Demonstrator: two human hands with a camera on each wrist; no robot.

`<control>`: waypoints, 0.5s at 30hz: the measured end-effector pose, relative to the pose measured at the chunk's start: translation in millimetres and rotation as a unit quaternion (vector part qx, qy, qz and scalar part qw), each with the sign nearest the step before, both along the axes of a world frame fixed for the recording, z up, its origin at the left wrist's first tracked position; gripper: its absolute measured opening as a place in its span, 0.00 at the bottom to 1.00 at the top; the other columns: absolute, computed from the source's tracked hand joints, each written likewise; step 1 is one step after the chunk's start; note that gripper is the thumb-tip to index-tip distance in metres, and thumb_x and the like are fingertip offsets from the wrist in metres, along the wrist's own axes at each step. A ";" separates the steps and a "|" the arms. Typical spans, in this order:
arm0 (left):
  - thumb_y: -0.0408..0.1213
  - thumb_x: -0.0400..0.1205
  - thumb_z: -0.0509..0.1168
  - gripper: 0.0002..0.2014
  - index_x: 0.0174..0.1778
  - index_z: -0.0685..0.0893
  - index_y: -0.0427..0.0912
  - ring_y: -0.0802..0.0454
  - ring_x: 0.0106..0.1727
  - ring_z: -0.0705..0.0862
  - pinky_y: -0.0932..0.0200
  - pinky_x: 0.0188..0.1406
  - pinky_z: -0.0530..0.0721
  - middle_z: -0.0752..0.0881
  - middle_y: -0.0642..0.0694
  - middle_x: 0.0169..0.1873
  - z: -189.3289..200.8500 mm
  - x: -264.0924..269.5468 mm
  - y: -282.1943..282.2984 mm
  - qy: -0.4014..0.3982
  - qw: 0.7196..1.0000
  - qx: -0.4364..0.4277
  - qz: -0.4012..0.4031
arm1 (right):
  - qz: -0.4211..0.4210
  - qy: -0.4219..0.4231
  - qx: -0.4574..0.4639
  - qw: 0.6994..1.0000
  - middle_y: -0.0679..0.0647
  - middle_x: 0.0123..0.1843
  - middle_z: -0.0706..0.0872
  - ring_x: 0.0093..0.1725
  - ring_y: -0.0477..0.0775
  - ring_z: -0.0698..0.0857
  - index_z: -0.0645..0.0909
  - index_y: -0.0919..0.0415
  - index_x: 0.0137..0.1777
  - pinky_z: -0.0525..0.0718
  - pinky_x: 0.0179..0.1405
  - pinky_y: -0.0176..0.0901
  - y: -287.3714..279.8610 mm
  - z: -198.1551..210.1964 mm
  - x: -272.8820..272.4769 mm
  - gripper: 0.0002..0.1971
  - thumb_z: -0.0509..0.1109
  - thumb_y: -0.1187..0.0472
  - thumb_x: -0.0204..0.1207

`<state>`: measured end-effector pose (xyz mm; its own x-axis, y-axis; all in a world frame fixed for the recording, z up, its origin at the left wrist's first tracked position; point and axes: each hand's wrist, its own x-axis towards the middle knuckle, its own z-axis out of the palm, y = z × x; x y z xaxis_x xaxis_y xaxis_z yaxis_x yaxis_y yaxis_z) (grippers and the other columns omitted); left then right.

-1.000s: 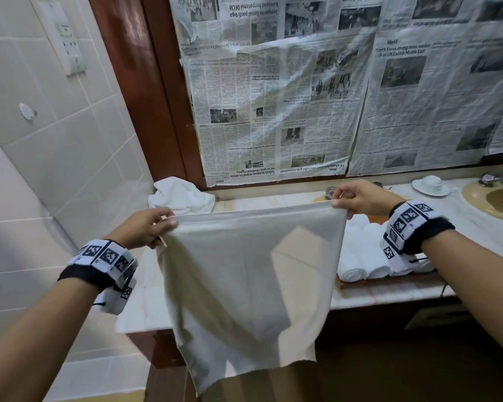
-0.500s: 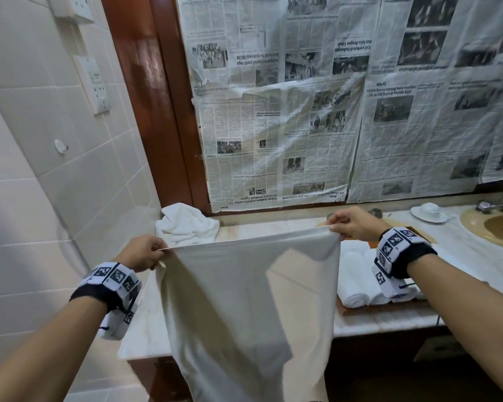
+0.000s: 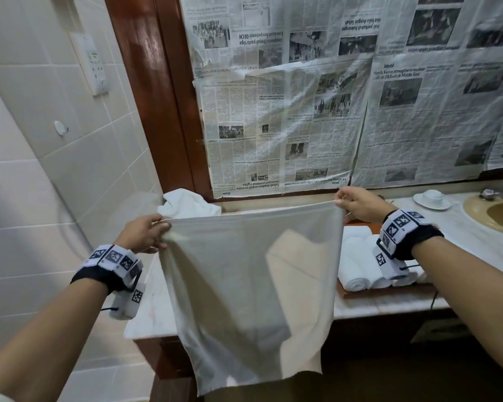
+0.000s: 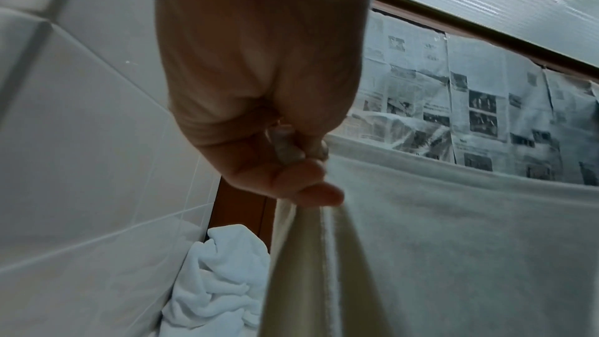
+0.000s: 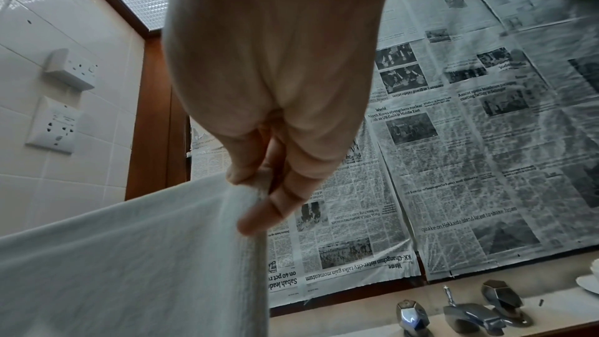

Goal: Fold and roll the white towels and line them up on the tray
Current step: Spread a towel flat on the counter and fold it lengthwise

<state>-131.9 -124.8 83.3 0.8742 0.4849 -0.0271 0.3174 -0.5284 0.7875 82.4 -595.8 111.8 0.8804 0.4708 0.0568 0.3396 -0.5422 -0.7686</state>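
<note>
A white towel (image 3: 250, 285) hangs flat in the air in front of the counter, stretched by its two top corners. My left hand (image 3: 145, 235) pinches the left corner; the left wrist view shows thumb and fingers of that hand (image 4: 301, 163) clamped on the towel (image 4: 453, 253). My right hand (image 3: 357, 203) pinches the right corner, and the right wrist view shows this hand (image 5: 262, 188) gripping the towel's (image 5: 129, 265) edge. Behind the towel, several rolled towels (image 3: 357, 265) lie side by side on a wooden tray (image 3: 389, 291). A crumpled white towel pile (image 3: 186, 204) (image 4: 214, 283) sits at the counter's back left.
The marble counter (image 3: 151, 309) runs from the tiled wall on the left to a sink (image 3: 497, 216) at right, with chrome taps (image 5: 466, 314) and a cup on a saucer (image 3: 431, 197). Newspaper (image 3: 302, 111) covers the wall behind. A socket plate (image 3: 92, 68) hangs on the tiles.
Both hands have lifted the stretched towel a little, keeping the same pinch on the corners. The head view has tilted upward, so the counter sits lower in the picture.
</note>
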 end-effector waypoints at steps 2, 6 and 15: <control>0.36 0.87 0.67 0.05 0.48 0.85 0.39 0.52 0.31 0.89 0.64 0.25 0.85 0.87 0.41 0.36 0.8 1.0 5.8 -0.011 1.000 -0.006 -0.007 | -0.001 0.024 0.015 1.000 0.62 0.38 0.77 0.36 0.64 0.81 0.75 0.66 0.51 0.91 0.41 0.59 -0.6 0.4 1.4 0.04 0.63 0.66 0.87; 0.25 0.84 0.68 0.07 0.41 0.86 0.36 0.51 0.30 0.87 0.64 0.28 0.88 0.87 0.39 0.32 -1.2 4.6 22.9 -0.019 1.000 -0.012 -0.011 | 0.009 0.057 0.033 0.998 0.61 0.39 0.76 0.34 0.61 0.79 0.73 0.63 0.50 0.90 0.30 0.46 -1.2 0.5 3.8 0.04 0.62 0.66 0.88; 0.27 0.83 0.71 0.05 0.43 0.86 0.28 0.56 0.24 0.88 0.66 0.26 0.88 0.87 0.32 0.31 3.6 17.5 36.1 -0.101 0.993 -0.003 0.053 | 0.004 0.069 0.048 0.996 0.63 0.40 0.81 0.32 0.57 0.83 0.76 0.74 0.55 0.91 0.32 0.44 1.8 4.7 17.1 0.07 0.67 0.68 0.84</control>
<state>-114.4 -88.7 86.8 0.8061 0.5750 0.1400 0.2064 -0.4948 0.8441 99.5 -594.0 116.5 0.8790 0.4765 -0.0195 0.2312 -0.4616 -0.8564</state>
